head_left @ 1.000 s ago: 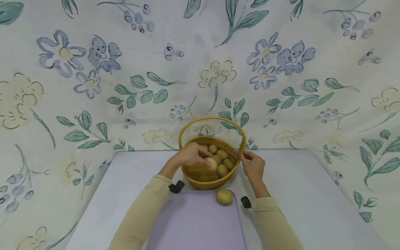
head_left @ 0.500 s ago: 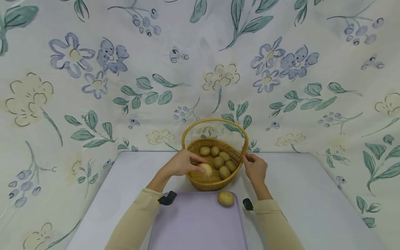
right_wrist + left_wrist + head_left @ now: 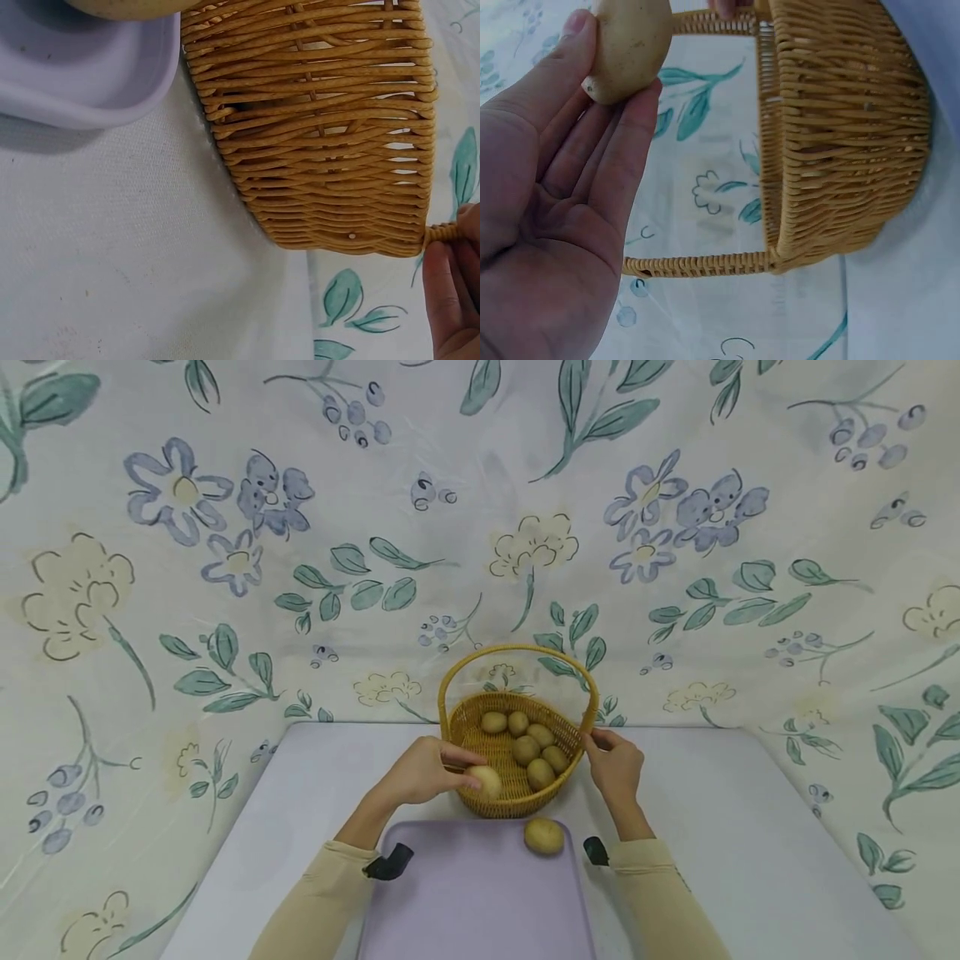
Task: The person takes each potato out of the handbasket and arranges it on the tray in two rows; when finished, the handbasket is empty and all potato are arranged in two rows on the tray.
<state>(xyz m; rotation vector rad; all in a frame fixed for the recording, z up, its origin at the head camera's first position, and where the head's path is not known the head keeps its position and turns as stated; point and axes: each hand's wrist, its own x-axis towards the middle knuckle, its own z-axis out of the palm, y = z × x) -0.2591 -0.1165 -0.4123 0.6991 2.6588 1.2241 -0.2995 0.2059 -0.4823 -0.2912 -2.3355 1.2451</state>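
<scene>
A pale potato (image 3: pixel 487 783) is pinched between the thumb and fingertips of my left hand (image 3: pixel 420 772), over the front left rim of a wicker basket (image 3: pixel 491 808). In the left wrist view the same potato (image 3: pixel 634 49) is clear of the basket's woven side (image 3: pixel 847 135). My right hand (image 3: pixel 617 768) grips the foot of the basket's arched handle on the right; the right wrist view shows its fingers (image 3: pixel 444 296) at the handle base. Several potatoes (image 3: pixel 527 750) lie inside the basket, mostly on its right and back.
A lilac tray (image 3: pixel 480 893) lies on the white table (image 3: pixel 720 843) in front of the basket. One potato (image 3: pixel 543 837) rests in its far right corner. Behind the table hangs a floral-patterned cloth (image 3: pixel 420 568).
My left hand has lifted the potato from among the others and carried it left and towards me, to the basket's front rim. The right hand stays on the handle.
</scene>
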